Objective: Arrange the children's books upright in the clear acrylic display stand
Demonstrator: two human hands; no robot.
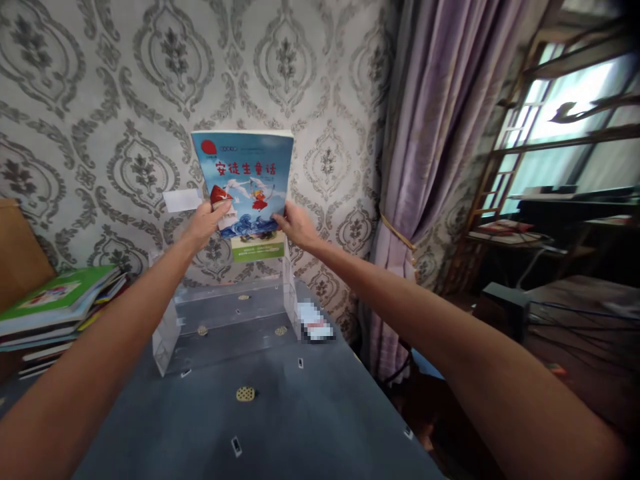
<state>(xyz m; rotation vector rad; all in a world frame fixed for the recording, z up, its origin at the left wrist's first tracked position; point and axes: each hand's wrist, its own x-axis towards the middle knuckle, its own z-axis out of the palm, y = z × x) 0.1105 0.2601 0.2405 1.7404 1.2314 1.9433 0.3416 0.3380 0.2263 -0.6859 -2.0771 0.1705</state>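
Observation:
My left hand [207, 220] grips the left edge of a blue paperback book [250, 157], its thumb on the front cover. On the opposite edge my right hand [297, 223] is closed with its thumb in front too. The book is upright, with a red title and drawn waves on its cover. A green-bottomed cover [257, 251] shows below it; whether this is a second book I cannot tell. Beside my left fingers is a white card-like piece [183, 200]; what supports it is unclear. Underneath, a clear plastic stand [165, 340] with two side panels stands on the dark table [175, 427].
Stacked books [60, 297] lie at the left near a brown cardboard box [23, 250]. A blurred-out item [315, 322] sits right of the stand. Patterned wallpaper [150, 133] rises behind the table. A purple curtain [425, 133] hangs at the right.

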